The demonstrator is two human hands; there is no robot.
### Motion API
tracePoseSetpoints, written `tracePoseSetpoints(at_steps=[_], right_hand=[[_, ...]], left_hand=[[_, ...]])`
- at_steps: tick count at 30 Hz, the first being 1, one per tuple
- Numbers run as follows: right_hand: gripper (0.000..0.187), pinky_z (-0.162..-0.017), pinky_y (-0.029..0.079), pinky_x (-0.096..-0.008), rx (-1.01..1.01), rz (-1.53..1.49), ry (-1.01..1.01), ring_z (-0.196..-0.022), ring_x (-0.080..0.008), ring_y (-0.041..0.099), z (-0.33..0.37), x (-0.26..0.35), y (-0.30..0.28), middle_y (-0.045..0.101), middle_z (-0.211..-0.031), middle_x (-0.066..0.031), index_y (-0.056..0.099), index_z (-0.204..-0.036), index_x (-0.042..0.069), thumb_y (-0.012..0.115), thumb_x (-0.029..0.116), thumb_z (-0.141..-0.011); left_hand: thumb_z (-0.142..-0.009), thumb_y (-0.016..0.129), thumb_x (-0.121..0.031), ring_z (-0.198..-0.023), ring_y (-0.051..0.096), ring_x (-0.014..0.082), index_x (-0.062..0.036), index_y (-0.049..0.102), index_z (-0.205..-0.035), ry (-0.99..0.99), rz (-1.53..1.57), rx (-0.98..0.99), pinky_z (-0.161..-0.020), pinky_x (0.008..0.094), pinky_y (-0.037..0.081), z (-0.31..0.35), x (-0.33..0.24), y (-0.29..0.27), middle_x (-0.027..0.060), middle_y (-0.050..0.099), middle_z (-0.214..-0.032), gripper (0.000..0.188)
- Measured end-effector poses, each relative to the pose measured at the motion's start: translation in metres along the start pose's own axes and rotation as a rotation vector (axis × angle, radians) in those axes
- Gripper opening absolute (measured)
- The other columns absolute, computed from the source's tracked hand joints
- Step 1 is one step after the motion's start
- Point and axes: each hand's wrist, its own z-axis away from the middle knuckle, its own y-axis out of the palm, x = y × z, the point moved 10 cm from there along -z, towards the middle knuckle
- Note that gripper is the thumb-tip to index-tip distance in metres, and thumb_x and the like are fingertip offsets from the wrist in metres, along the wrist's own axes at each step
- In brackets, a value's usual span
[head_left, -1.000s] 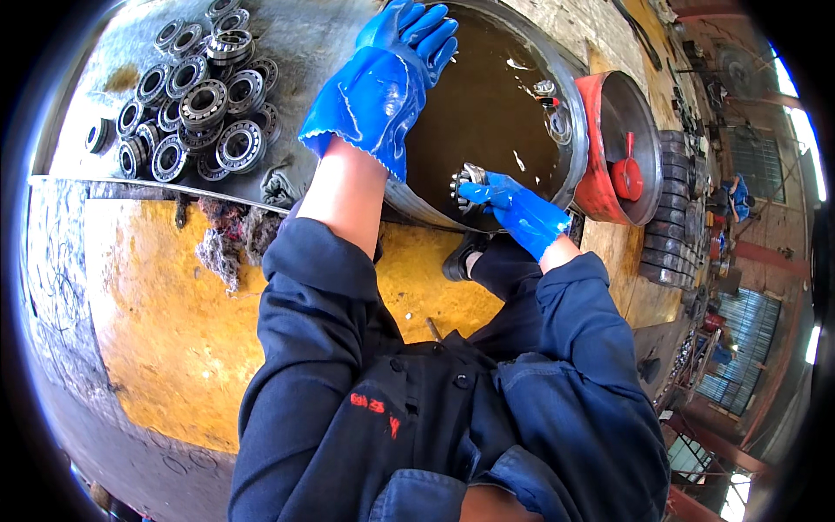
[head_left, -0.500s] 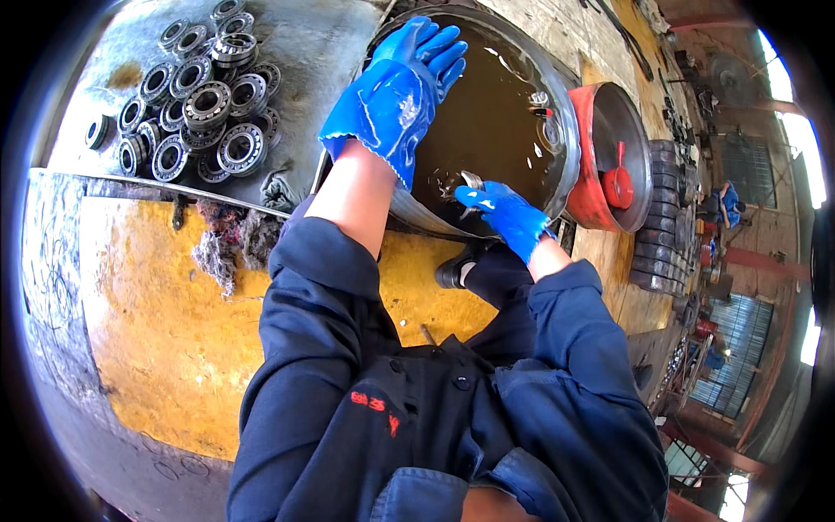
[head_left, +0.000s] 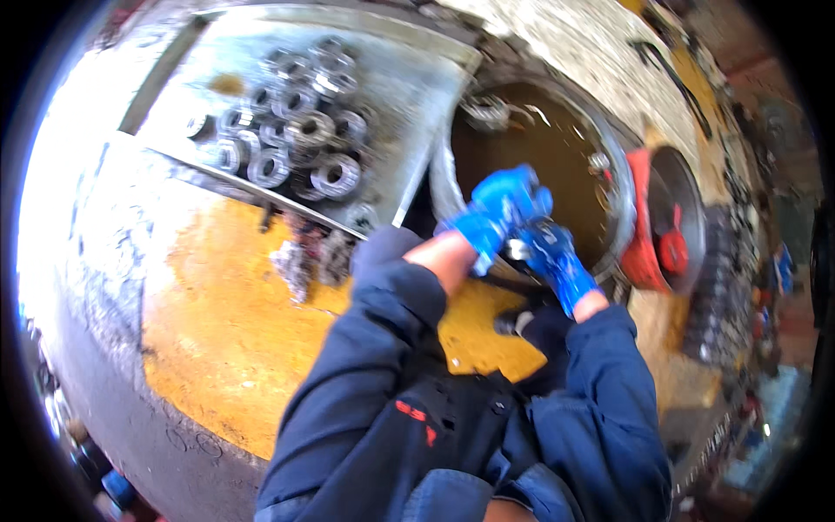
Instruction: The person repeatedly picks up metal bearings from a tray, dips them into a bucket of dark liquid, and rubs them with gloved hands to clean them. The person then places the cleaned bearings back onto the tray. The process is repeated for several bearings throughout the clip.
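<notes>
Over the near rim of a round metal drum of murky brown liquid, my two blue-gloved hands meet. My right hand is closed on a shiny metal piece, probably a bearing, blurred and partly covered by the glove. My left hand lies against it from above with bent fingers; whatever is in them is hidden. Left of the drum, a pile of steel roller bearings sits on a metal tray. Another shiny ring-shaped metal piece shows inside the drum's far left rim.
A red basin holding a red ladle stands right of the drum. Grey rags hang at the tray's near edge. The yellow floor panel lies in front, and dark stacked parts stand far right.
My left hand has come down from the drum's far left side to meet my right hand, its spread fingers now bent. The whole view has shifted, and the scene sits farther right and lower.
</notes>
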Motion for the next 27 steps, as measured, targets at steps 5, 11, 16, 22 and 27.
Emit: tracePoseSetpoints(at_steps=[5, 11, 16, 22, 27], right_hand=[[0.047, -0.087, 0.055, -0.0481, -0.210, 0.806, -0.184, -0.107, -0.0420, 0.069, 0.017, -0.007, -0.023, 0.073, -0.107, -0.0250, 0.074, -0.113, 0.003, 0.064, 0.046, -0.095], [0.035, -0.092, 0.054, -0.0460, -0.005, 1.216, -0.179, -0.115, -0.0361, 0.067, 0.032, 0.049, 0.034, 0.071, -0.123, -0.0171, 0.074, -0.121, 0.011, 0.055, 0.032, -0.101], [0.033, -0.091, 0.054, -0.0471, -0.275, 0.632, -0.340, -0.114, -0.0374, 0.067, 0.000, 0.019, -0.008, 0.072, -0.120, -0.0166, 0.074, -0.120, 0.013, 0.054, 0.031, -0.101], [0.032, -0.080, 0.057, -0.0486, -0.290, 0.773, -0.255, -0.095, -0.0409, 0.072, 0.015, -0.004, -0.014, 0.075, -0.100, -0.0215, 0.078, -0.102, 0.005, 0.065, 0.034, -0.094], [0.032, -0.077, 0.059, -0.0448, -0.328, 0.263, -0.218, -0.091, -0.0284, 0.074, -0.070, -0.061, -0.050, 0.076, -0.102, -0.0190, 0.077, -0.112, 0.006, 0.063, 0.032, -0.099]], left_hand=[[-0.084, 0.070, -0.029, -0.086, 0.070, 0.0415, -0.0084, 0.068, -0.103, -0.029, -0.564, -0.020, -0.074, 0.0524, 0.056, 0.040, 0.020, 0.022, 0.0205, 0.071, -0.091, 0.028], [-0.086, 0.067, -0.022, -0.097, 0.070, 0.0390, -0.0051, 0.066, -0.119, -0.117, -0.584, -0.143, -0.082, 0.0492, 0.056, 0.063, 0.047, 0.026, 0.0190, 0.073, -0.104, 0.037], [-0.090, 0.064, -0.022, -0.112, 0.065, 0.0397, -0.0036, 0.063, -0.130, -0.105, -0.518, -0.121, -0.100, 0.0498, 0.050, 0.044, 0.051, 0.027, 0.0200, 0.070, -0.118, 0.044], [-0.089, 0.063, -0.020, -0.126, 0.058, 0.0414, -0.0022, 0.059, -0.135, -0.100, -0.559, -0.284, -0.114, 0.0497, 0.038, 0.058, 0.048, 0.031, 0.0196, 0.063, -0.135, 0.050], [-0.079, 0.068, -0.017, -0.097, 0.065, 0.0394, -0.0028, 0.066, -0.115, -0.062, -0.662, -0.276, -0.089, 0.0499, 0.051, 0.031, 0.037, 0.022, 0.0200, 0.068, -0.102, 0.039]])
